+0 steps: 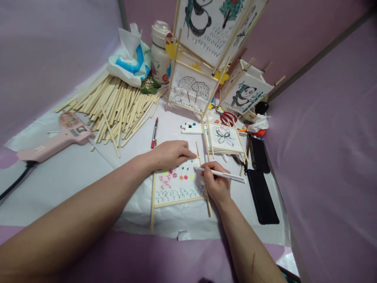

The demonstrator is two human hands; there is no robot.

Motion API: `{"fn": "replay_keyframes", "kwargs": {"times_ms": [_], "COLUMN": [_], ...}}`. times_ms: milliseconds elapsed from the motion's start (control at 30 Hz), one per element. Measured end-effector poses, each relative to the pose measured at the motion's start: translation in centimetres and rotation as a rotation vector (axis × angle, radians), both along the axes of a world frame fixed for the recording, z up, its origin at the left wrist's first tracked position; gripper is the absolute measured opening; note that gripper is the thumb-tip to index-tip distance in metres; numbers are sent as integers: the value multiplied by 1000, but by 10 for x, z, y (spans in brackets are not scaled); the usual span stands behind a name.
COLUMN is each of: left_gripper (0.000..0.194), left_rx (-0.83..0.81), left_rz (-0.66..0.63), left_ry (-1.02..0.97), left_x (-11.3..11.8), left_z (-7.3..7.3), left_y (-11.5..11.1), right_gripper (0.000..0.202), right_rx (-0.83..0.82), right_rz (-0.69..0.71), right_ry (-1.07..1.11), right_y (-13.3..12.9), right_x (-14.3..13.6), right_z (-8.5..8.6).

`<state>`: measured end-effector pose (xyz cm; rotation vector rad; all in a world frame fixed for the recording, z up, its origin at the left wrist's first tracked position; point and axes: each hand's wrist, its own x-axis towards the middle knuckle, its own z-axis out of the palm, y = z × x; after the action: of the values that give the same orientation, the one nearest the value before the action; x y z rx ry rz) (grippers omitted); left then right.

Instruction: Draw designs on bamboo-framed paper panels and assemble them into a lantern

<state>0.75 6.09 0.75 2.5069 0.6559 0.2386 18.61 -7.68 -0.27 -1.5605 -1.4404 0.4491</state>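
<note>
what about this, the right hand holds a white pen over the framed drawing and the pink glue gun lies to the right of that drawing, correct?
Not quite: the pink glue gun lies to the left of the framed drawing, as the head view shows. The right hand does hold a white pen over it.

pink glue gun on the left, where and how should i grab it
Best grip the pink, pistol-shaped glue gun around mid-handle, fingers coming from above and the near side. The handle is slim and straight, lying clear of the pale wooden sticks that crowd the wider body. Avoid the handle's end, where the black cable leaves.
</note>
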Motion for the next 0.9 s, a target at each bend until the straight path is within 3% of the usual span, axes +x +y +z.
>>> {"fn": "replay_keyframes", "kwargs": {"times_ms": [900], "left_gripper": [33], "left_rx": [3], "left_rz": [-15], "left_ry": [-10], "left_x": [-1], "left_z": [-2], "left_y": [0], "right_gripper": [18], "right_rx": [1], "right_rz": [0], "right_ry": [-43], "right_y": [2], "right_x": [0], "right_z": [-2]}}
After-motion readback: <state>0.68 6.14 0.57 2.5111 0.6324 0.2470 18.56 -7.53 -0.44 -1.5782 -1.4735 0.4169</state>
